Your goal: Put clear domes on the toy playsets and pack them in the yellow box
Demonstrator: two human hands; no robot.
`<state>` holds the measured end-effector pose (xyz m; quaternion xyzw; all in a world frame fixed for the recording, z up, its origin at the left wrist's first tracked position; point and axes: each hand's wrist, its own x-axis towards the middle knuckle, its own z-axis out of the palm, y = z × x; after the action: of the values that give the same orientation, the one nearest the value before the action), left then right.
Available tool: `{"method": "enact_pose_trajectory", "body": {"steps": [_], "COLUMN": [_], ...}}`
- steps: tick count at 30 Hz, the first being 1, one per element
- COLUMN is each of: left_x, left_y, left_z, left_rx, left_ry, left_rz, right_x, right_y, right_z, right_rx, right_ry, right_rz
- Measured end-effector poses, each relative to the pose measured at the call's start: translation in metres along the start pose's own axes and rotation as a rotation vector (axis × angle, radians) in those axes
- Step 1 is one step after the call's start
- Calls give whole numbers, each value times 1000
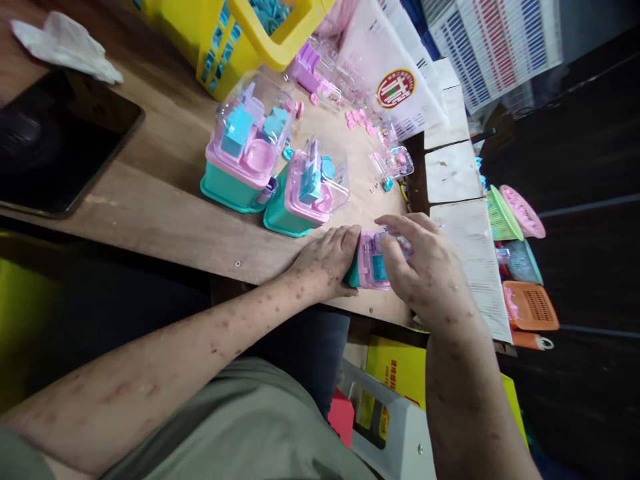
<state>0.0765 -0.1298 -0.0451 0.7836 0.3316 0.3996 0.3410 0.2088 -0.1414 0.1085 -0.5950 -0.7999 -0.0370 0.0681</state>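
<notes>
Near the table's front edge stands a small toy playset box with a teal base, a pink tray top and a blue piece on it. My left hand is wrapped round its teal base from the left. Over its right side, my right hand curls its fingers on a clear plastic cover, which it partly hides. Left of my hands are two similar playset boxes, one nearer and one farther left, each with pink and blue toy furniture under a clear dome.
A yellow basket of teal parts and a white crate stand at the back. Pink pieces and clear parts lie loose. A dark tablet or phone and a crumpled tissue lie left. Coloured baskets stand right.
</notes>
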Motion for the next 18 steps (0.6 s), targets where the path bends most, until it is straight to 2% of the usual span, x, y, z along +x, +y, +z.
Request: {"method": "enact_pose_trajectory", "body": {"steps": [5, 18], "left_x": [1, 3], "left_y": [-1, -4], "left_z": [3, 2], "left_rx": [-5, -18], "left_ry": [16, -12], "left_rz": [-2, 2], "right_x": [-2, 5], "right_y": [4, 3], "right_z": [2, 8], "right_rx": [-13, -34], "right_ry": [1, -22], "right_rz": [67, 23]}}
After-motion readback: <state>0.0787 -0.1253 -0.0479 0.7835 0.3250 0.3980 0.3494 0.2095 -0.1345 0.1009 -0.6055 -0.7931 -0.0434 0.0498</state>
